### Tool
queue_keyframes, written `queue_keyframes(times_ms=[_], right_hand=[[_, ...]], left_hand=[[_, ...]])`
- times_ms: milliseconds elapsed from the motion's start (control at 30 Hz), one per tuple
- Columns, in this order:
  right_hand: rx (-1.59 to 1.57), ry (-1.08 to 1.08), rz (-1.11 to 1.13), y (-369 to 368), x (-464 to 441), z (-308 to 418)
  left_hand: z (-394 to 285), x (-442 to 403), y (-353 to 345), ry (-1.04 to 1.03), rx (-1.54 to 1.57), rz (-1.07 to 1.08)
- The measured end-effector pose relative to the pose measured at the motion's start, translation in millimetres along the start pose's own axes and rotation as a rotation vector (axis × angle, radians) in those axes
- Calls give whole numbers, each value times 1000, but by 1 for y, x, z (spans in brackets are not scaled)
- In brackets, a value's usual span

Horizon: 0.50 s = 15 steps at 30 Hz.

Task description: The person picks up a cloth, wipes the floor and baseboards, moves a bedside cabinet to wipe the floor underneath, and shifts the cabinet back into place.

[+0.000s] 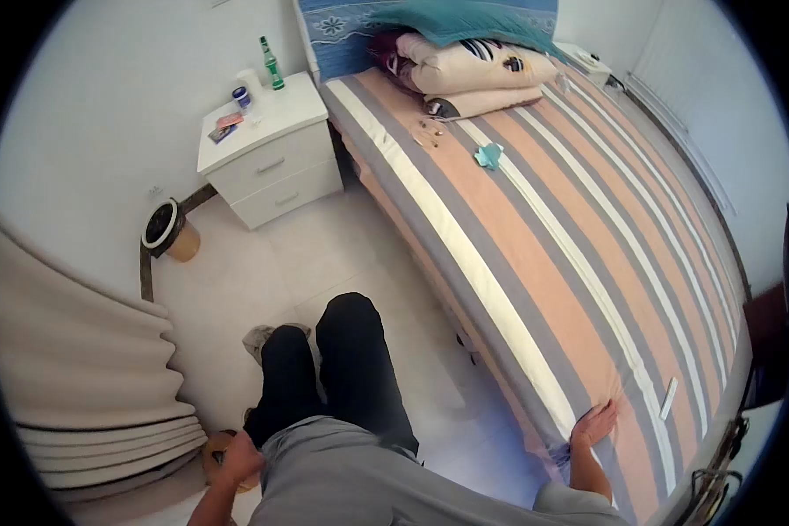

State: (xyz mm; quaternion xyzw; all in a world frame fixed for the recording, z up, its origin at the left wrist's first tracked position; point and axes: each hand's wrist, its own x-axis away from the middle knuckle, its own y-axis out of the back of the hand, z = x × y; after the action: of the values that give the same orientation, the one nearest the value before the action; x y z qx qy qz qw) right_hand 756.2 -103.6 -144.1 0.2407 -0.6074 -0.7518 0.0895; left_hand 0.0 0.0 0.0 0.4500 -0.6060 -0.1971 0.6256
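Observation:
My right hand (pixel 594 424) rests on the striped bed sheet (pixel 535 289) near the bed's lower corner. Its fingers lie stretched over the cloth, which wrinkles around the fingertips. Beside it, a slim white object (pixel 669 399), perhaps a remote control, lies on the sheet. At my left hip hangs my left hand (pixel 239 459), close to a tan round object (pixel 216 451) that it partly covers. The fingers of that hand are turned away and hard to make out. Farther up the bed are a teal piece (pixel 489 156) and a folded quilt (pixel 473 70) under a teal pillow (pixel 465 19).
A white nightstand (pixel 272 149) beside the bed carries a green bottle (pixel 272 66), a blue jar (pixel 241 97) and small packets (pixel 226 125). A lined bin (pixel 181 237) stands by the wall. A beige curtain (pixel 79 342) hangs at left. Tiled floor (pixel 324 245) separates bed and curtain.

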Motion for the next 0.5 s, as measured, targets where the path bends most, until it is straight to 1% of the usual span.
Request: queue_keyframes(times_ms=[33,67,100,167,200,233,267,333,400,433,500], right_hand=[[-18,-11,5,-5,0,3],[-34,-23,13,-12,-1,2],[30,20,-44,35,-28,-26],[-3,-1,-42,5,-6,-10],[-20,15,-34,-2,-2,-7],[7,20,-56,1,-8,-10],[26,21,-59,-2,-2,-9],[48,25,-93,-10,-6,-17],[25,19,-75,-10,-5,-16],[15,-1,-60,-10,-5,-17],[34,14,-66,-19,-8,-22]], left_hand=[[-14,3,9,-4,215,-33],[-18,9,-7,-10,357,-18],[-22,12,-26,-15,499,-2],[19,-6,-44,23,219,-205],[51,-21,-75,-174,52,-324],[40,-14,-71,-162,70,-329],[39,-3,-54,-59,73,-143],[8,17,-19,44,102,41],[-17,30,10,285,-9,67],[-18,31,7,293,1,61],[-14,31,-4,-40,266,-522]])
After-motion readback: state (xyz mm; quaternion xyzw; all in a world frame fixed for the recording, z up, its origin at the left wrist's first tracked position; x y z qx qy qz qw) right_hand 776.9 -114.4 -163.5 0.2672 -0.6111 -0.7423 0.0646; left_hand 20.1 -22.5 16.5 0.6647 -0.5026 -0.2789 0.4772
